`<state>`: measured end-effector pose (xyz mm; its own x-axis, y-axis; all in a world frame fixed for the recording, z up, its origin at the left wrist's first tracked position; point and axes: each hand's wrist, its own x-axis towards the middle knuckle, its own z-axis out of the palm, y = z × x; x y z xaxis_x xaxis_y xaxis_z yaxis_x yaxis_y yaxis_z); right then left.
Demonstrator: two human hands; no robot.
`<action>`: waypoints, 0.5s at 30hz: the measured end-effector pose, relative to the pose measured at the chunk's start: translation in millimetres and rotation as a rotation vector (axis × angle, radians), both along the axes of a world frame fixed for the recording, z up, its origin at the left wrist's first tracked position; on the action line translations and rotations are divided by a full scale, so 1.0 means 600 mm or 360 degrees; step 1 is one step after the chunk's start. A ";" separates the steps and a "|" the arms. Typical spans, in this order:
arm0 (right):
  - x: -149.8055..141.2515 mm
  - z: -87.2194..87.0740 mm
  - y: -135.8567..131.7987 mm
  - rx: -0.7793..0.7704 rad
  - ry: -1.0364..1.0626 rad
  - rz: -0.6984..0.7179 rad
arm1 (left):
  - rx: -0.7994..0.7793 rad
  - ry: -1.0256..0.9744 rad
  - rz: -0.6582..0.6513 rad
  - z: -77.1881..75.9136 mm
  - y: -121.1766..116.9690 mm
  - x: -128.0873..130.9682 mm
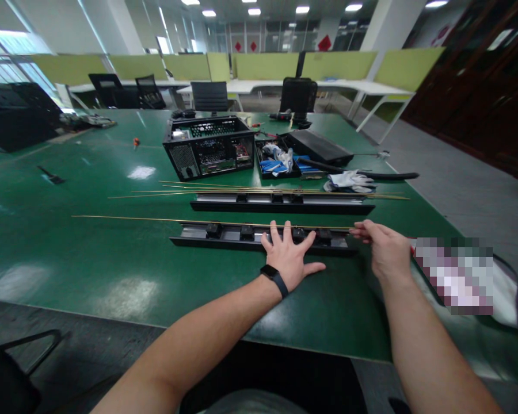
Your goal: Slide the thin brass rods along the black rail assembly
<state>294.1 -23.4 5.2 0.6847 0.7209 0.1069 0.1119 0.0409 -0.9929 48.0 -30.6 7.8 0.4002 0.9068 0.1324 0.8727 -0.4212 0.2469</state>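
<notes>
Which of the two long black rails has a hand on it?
The nearer rail, with the left hand spread over it; no hand touches the farther rail.

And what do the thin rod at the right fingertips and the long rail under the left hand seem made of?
The thin rod: probably brass-like metal, judging by its golden sheen. The long rail: likely metal, dull black outside, silvery inside; plastic possible.

One head-worn camera gives the only view, facing forward and down over the near part of the green desk. It sits near, behind and above the left hand and right hand; its wide frame reaches partitions and ceiling lights.
</notes>
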 end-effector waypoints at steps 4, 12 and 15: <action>0.017 0.009 0.008 0.0053 0.0146 -0.0397 | -0.0025 0.0010 -0.0003 0.003 0.000 -0.001; 0.091 0.023 0.005 0.0180 0.0347 -0.0916 | -0.0012 -0.0003 -0.0006 0.006 -0.002 -0.002; 0.108 0.019 0.005 0.0162 0.0329 -0.0935 | -0.0018 0.0009 -0.0005 0.006 -0.001 -0.002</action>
<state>358.6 -20.3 16.6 0.9771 0.2115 -0.0218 -0.0494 0.1260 -0.9908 46.5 -31.5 11.1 0.4035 0.9071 0.1200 0.8729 -0.4209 0.2466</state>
